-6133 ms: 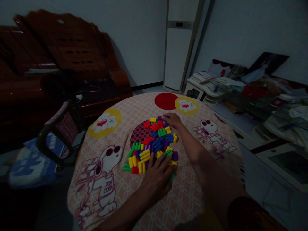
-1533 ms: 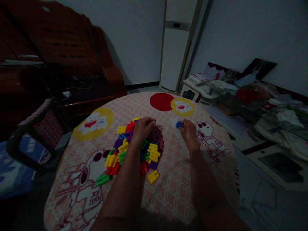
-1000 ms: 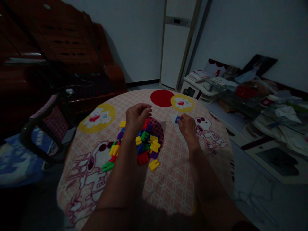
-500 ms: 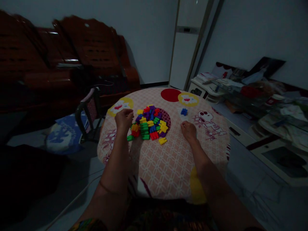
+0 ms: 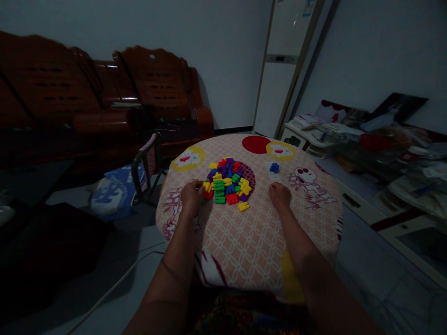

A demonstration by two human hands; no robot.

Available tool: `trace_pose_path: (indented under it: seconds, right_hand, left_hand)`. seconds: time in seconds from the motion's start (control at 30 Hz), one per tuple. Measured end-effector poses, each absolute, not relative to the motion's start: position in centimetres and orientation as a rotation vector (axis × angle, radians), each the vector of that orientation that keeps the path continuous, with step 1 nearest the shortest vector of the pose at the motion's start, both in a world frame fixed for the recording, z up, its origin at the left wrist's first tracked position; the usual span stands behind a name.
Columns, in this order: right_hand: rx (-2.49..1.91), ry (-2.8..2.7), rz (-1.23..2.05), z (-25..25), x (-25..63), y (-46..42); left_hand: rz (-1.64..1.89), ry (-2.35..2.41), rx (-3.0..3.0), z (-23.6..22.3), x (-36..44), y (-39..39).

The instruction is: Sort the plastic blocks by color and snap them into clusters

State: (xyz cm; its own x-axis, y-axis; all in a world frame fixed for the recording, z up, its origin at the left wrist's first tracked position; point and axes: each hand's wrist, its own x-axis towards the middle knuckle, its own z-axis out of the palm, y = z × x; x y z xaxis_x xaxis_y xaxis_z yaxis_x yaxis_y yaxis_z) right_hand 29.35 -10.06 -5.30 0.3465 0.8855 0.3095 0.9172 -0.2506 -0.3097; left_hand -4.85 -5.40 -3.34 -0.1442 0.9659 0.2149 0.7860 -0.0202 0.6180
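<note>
My left hand (image 5: 191,195) is at the left edge of a heap of coloured plastic toy blocks (image 5: 226,181). Its thumb and fingers are closed on a yellow toy block (image 5: 208,186) there. Red, green, blue, purple and yellow pieces lie jumbled beside it. My right hand (image 5: 280,194) rests on the patterned tablecloth (image 5: 237,246), to the right of the heap. Its fingers are curled together, and their inner side is hidden from me. Just beyond them, a small cluster of blue blocks (image 5: 274,168) sits apart on a pale patch.
A folding chair (image 5: 145,163) stands close to the round table's left side. Behind it is a wooden sofa (image 5: 157,88). A low cabinet (image 5: 356,200) piled with papers and bags runs along the right. A cable (image 5: 122,279) crosses the floor at left.
My left hand has come down and right, from above the heap's left edge onto the yellow block. My right hand stays near the blue cluster. The whole view has shifted slightly.
</note>
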Motion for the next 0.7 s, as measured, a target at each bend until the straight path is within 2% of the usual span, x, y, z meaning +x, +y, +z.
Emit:
trace_pose_path:
  seconds: [0.2, 0.4, 0.6, 0.7]
  right_hand:
    - [-2.204, -1.582, -0.112, -5.4, 29.2, -10.0]
    - [-2.162, -1.56, -0.092, -5.6, 29.3, -10.2]
    - [-2.119, -1.482, -0.093, -5.9, 28.9, -10.0]
    - [-2.115, -1.474, -0.064, -6.1, 28.7, -9.6]
  left_hand:
    - [0.991, 1.802, 1.888, -4.3, -4.7, -5.4]
    - [0.831, 1.605, 2.029, -3.1, -3.5, -4.8]
    - [0.953, 1.823, 1.999, -0.7, -1.6, -1.5]
    - [0.864, 1.849, 2.04, -0.2, 0.2, 0.9]
